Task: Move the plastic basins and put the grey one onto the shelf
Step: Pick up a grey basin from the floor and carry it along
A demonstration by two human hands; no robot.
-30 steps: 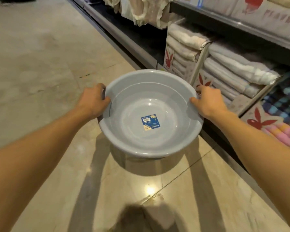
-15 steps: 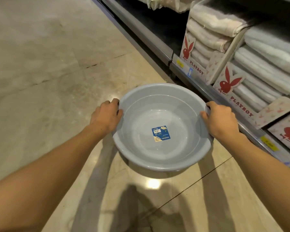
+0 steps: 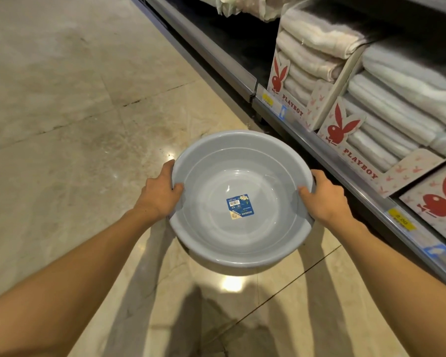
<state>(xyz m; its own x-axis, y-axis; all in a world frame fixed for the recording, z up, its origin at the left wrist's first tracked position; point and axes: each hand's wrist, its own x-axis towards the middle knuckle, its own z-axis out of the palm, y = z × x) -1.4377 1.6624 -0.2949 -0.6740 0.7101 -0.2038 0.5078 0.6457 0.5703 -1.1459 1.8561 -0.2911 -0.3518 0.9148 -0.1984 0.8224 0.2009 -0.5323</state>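
Both hands (image 3: 158,195) (image 3: 324,199) gripping grey basin's (image 3: 238,243) opposite rims

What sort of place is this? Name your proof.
Probably a shop aisle: folded white towels in branded cardboard display boxes, yellow price tags along the metal shelf edge, and a labelled grey plastic basin.

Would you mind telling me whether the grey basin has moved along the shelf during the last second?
Yes. The grey basin, held at the rim by both hands, has travelled along the shelf edge, from overlapping the towel boxes to the floor side.
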